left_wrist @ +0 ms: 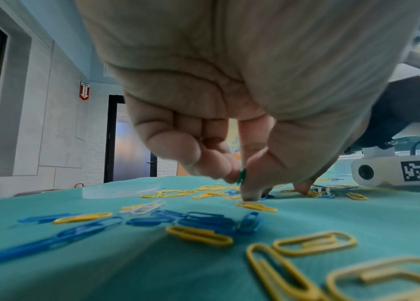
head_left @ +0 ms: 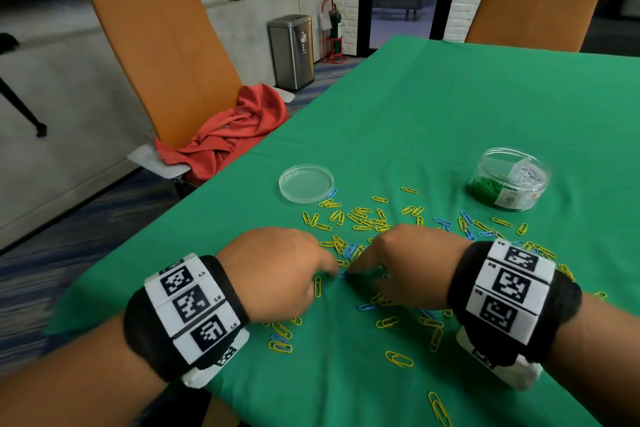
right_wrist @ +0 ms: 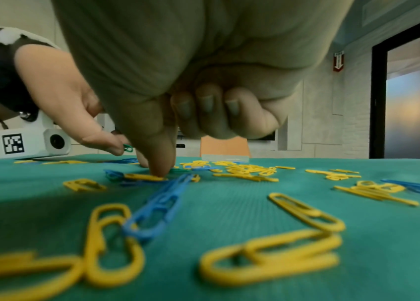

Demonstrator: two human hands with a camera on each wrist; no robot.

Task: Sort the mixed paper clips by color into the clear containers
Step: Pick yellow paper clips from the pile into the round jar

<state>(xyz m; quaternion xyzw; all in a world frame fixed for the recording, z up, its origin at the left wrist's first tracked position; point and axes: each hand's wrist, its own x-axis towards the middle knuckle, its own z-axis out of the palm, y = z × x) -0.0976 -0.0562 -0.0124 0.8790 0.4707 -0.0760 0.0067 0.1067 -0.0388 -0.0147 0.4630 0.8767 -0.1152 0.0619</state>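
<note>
From the head view we hold our left hand and right hand low over thin wire-shaped yellow and blue paper clips scattered on the green cloth; a shallow clear lid and a round clear container stand beyond, orange chairs behind. At our left wrist, fingertips pinch a green clip. At our right wrist, three fingers curl in while the index fingertip presses the cloth.

Scattered paper clips around hands
</note>
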